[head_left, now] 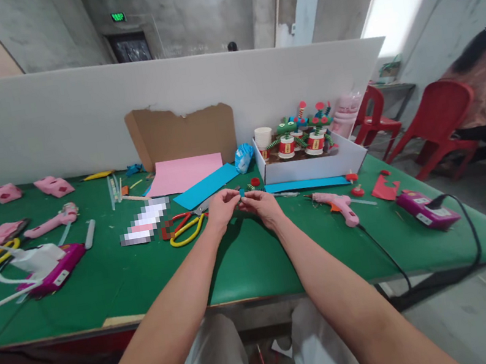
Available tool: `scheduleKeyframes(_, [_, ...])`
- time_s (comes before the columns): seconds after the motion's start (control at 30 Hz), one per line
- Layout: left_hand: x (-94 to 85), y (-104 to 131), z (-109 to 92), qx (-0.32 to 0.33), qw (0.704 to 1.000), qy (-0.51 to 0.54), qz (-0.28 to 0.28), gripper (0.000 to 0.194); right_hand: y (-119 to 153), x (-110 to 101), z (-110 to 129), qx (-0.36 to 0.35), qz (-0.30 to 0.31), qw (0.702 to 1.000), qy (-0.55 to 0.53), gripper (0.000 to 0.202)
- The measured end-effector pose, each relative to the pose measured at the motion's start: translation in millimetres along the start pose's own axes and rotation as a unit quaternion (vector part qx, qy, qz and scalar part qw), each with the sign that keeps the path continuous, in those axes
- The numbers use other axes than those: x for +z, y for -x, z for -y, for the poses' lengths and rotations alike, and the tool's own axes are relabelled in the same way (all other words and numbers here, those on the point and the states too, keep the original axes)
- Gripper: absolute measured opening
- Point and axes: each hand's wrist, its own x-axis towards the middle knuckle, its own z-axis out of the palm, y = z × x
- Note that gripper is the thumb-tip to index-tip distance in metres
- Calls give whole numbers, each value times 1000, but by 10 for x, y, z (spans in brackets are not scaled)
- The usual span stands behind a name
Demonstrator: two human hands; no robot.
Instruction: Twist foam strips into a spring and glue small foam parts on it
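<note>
My left hand (223, 206) and my right hand (262, 205) meet over the middle of the table, fingertips pinched on a small blue piece (242, 193), which looks like paper. Most of that piece is hidden by the fingers. Beside my left hand lie scissors (186, 231) with red and yellow handles. A long blue paper strip (206, 187) rests just beyond it. Past my right fingers sits a small red coil (255, 182). Further right, a pink glue gun (338, 203) lies on the green table, its nozzle pointing toward my right hand.
A white box (315, 167) holds several paper-cup figures. Pink paper (190, 173) leans by an opened cardboard box (184, 136). Purple power strips (427, 210) stand at both sides with cords. Another glue gun (51, 221) lies left. A person (479, 86) sits at far right near red chairs.
</note>
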Motion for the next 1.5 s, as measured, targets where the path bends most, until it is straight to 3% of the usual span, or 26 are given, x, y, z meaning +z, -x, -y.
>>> scheduleKeyframes(0.4, [2, 9, -6, -22, 999, 29, 17, 22, -3, 0, -6, -17, -9, 1000, 16, 16])
scheduleKeyframes(0.8, [-6, 9, -32, 2, 1000, -9, 10, 11, 17, 16, 25, 6, -3, 1000, 1, 11])
scheduleKeyframes(1.03, [-53, 2, -28, 109, 987, -112, 39, 3, 18, 2, 75, 36, 4, 999, -32, 10])
scheduleKeyframes(1.27, [-126, 35, -69, 239, 935, -243, 101, 15, 54, -16, 132, 67, 12, 996, -63, 10])
scheduleKeyframes(1.5, [-149, 33, -45, 270, 919, -262, 116, 19, 89, 0, 206, 80, 16, 993, -87, 13])
